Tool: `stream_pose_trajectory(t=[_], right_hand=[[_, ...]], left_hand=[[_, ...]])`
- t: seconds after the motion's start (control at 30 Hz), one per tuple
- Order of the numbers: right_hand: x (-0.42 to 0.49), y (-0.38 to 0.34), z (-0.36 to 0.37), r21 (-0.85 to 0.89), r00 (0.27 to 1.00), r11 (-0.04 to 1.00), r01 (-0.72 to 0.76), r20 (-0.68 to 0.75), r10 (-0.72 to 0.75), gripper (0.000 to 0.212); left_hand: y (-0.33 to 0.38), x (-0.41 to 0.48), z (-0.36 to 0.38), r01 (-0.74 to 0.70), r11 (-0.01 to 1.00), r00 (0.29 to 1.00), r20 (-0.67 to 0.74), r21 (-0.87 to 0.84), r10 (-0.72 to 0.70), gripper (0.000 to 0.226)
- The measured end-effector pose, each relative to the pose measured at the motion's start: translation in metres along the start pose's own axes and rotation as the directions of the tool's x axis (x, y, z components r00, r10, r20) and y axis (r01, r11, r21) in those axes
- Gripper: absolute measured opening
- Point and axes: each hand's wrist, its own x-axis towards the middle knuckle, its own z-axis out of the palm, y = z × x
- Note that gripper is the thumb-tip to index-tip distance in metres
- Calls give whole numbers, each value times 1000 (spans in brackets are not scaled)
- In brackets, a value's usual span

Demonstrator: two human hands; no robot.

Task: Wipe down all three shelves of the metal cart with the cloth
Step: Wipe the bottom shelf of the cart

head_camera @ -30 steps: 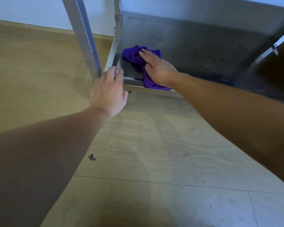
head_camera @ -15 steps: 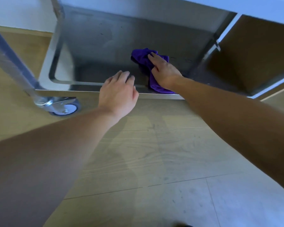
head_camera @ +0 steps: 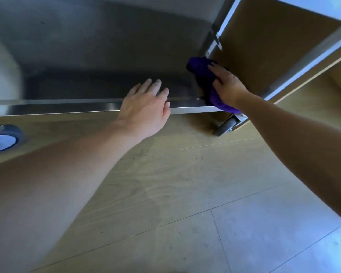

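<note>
The bottom shelf of the metal cart fills the upper half of the head view, dark and slightly blurred. A purple cloth lies bunched at the shelf's right near corner, draped over the front rim. My right hand presses flat on the cloth. My left hand rests over the front rim near its middle, fingers spread and holding nothing.
A caster wheel sits under the right corner and another caster at the far left. The right corner post rises beside the cloth. Wooden floor lies below, and a brown panel stands to the right.
My right hand slid the cloth rightward along the shelf from the left corner to the right corner. My left hand let go of the left post and moved along the rim.
</note>
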Motion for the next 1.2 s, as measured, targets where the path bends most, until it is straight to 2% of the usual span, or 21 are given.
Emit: stream_pose_trajectory(t=[0.17, 0.37, 0.43, 0.6, 0.7, 0.8, 0.9, 1.0, 1.1, 1.2], right_hand=[[-6, 48, -10, 89, 997, 995, -50, -53, 55, 52], [7, 27, -1, 98, 977, 976, -193, -74, 200, 53], [12, 8, 7, 81, 988, 986, -148, -37, 151, 55], [13, -31, 22, 107, 988, 986, 130, 75, -138, 51], [10, -29, 19, 149, 984, 978, 149, 72, -161, 51], [13, -5, 8, 132, 996, 988, 79, 30, -84, 52], [11, 30, -4, 114, 994, 990, -85, -61, 93, 52], [6, 58, -12, 141, 961, 964, -226, -129, 244, 52], [7, 58, -9, 114, 945, 955, -274, -154, 290, 52], [11, 38, 0, 72, 960, 968, -242, -131, 249, 51]], left_hand=[[-3, -4, 10, -4, 1000, 997, -71, 22, 5, 53], [1, -5, 11, -8, 999, 996, -86, 33, 11, 51], [1, -5, 11, -3, 999, 996, -89, 41, 6, 51], [4, -5, 10, -7, 999, 995, -96, 52, 12, 49], [5, -5, 10, -7, 998, 994, -108, 55, 13, 49], [6, -5, 9, -9, 999, 994, -112, 50, 15, 48], [4, -6, 9, -17, 998, 993, -118, 53, 24, 48], [4, -5, 11, -28, 998, 993, -115, 55, 34, 48], [4, -4, 11, -24, 998, 993, -113, 58, 31, 49], [3, -5, 11, -27, 997, 994, -104, 73, 35, 50]])
